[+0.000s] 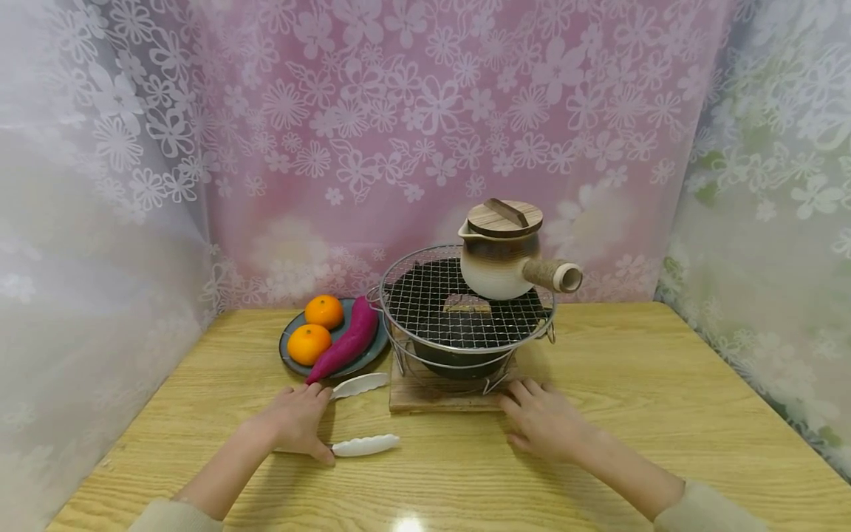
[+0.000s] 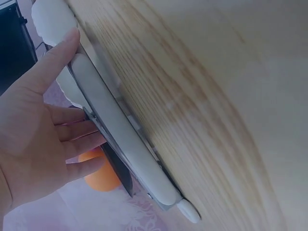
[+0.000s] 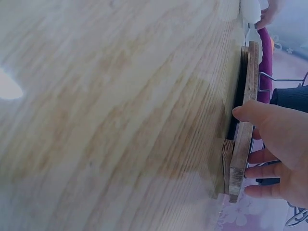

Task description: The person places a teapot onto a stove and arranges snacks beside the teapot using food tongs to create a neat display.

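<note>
A pair of tongs (image 2: 122,130) with white scalloped tips (image 1: 365,445) lies spread on the table. Across it my left hand (image 1: 295,425) has the thumb on the near arm and the fingers at the far arm, holding both. My right hand (image 1: 548,421) is at the right front corner of a wooden board (image 1: 432,403). Its fingertips touch the board there, with the fingers fairly straight and the thumb apart in the head view. On the board stands a dark round grill stove (image 1: 459,362) topped by a wire mesh (image 1: 425,310).
A clay pot (image 1: 495,270) with a wooden lid and a wrapped side handle sits on the mesh at the back right. On the left, a dark plate (image 1: 366,360) bears two oranges (image 1: 309,344) and a purple sweet potato (image 1: 349,343). Floral curtains (image 1: 432,111) enclose the table.
</note>
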`<control>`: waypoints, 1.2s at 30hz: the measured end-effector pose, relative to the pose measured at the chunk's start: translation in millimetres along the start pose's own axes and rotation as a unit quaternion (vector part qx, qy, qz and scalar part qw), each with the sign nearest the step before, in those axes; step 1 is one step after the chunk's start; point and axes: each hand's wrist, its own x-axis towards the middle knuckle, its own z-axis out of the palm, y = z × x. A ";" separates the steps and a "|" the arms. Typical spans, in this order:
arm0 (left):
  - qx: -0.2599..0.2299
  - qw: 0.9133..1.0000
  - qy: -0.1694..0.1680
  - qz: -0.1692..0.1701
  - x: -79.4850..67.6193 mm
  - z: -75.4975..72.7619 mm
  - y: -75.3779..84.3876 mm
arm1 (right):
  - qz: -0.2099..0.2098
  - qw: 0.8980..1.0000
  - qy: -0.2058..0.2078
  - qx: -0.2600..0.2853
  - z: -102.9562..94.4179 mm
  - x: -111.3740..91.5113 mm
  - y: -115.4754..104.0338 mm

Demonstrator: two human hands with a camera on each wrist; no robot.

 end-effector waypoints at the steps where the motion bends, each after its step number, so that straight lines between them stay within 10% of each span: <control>1: 0.003 1.000 -0.001 0.000 0.7 -0.6 0.3 | 0.002 1.000 -0.001 0.002 -0.7 0.1 0.0; 27: -0.029 0.999 -0.013 -0.020 1.5 3.9 -1.8 | -0.012 1.000 -0.006 -0.007 1.9 -2.1 0.3; 36: -0.021 0.998 0.052 -0.017 -4.2 1.7 -3.5 | -0.017 1.000 0.006 0.003 6.1 -3.4 2.3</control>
